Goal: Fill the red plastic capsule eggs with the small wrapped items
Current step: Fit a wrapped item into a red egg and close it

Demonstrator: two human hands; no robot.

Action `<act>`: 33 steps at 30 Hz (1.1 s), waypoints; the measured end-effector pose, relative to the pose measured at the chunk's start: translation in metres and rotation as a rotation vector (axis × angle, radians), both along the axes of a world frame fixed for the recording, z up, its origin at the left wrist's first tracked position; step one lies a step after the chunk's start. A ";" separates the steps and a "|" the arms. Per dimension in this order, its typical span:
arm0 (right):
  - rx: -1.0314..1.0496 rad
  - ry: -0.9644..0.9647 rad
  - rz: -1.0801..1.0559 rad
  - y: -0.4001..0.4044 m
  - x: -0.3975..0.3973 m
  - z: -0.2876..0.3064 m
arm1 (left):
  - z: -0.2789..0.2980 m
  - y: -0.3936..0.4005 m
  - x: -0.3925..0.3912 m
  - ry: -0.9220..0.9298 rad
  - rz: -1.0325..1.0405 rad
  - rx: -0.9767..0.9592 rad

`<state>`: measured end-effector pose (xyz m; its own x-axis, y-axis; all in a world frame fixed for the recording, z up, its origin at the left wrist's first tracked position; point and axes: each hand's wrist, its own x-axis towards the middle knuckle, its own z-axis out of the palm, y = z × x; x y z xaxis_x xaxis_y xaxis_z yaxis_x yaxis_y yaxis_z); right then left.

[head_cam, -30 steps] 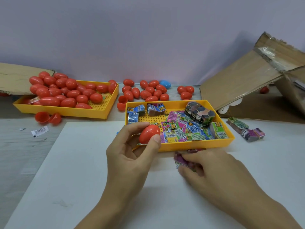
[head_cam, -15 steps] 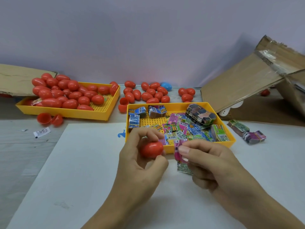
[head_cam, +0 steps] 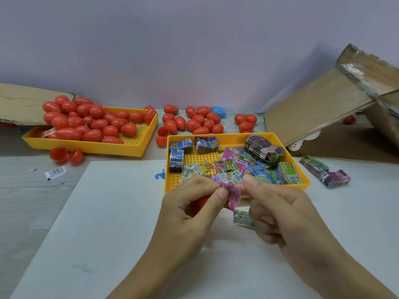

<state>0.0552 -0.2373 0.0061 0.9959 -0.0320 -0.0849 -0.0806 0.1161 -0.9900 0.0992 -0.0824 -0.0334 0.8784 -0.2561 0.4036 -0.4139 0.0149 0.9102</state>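
Starting at the left, the heaped yellow tray (head_cam: 138, 147) of closed red eggs (head_cam: 90, 124) and the two open halves (head_cam: 64, 155) on the tabletop (head_cam: 26, 190) beside it lie as they did a second ago. The change is at the centre. The left hand (head_cam: 190, 214), which a moment ago held its red egg (head_cam: 201, 201) up in plain sight, now has that egg tucked into the palm, only a sliver showing, while its thumb and forefinger pinch a pink wrapped item (head_cam: 232, 194). The right hand (head_cam: 278, 212) has lifted off the white sheet (head_cam: 108, 234) and met the left, its fingertips gripping the same pink strip; a green wrapped piece (head_cam: 244, 220) lies just below. Both hands appear to be folding or separating the strip so that it fits the capsule. The egg looks closed, so opening it probably comes next. Behind them sits the tray of wrapped items (head_cam: 302, 182).
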 end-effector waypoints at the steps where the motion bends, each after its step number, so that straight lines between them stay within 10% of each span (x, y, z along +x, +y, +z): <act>1: -0.147 -0.143 -0.042 0.003 -0.001 0.000 | 0.000 0.000 0.000 -0.005 0.008 0.004; 11: -0.334 -0.309 0.011 -0.002 -0.002 -0.006 | -0.001 0.003 0.001 -0.037 -0.029 -0.028; 22: -0.081 -0.170 0.034 -0.002 0.001 -0.007 | 0.001 0.002 0.002 0.045 -0.064 -0.048; 33: -0.356 -0.331 -0.318 0.006 -0.003 -0.010 | 0.000 0.000 -0.001 0.031 -0.007 -0.017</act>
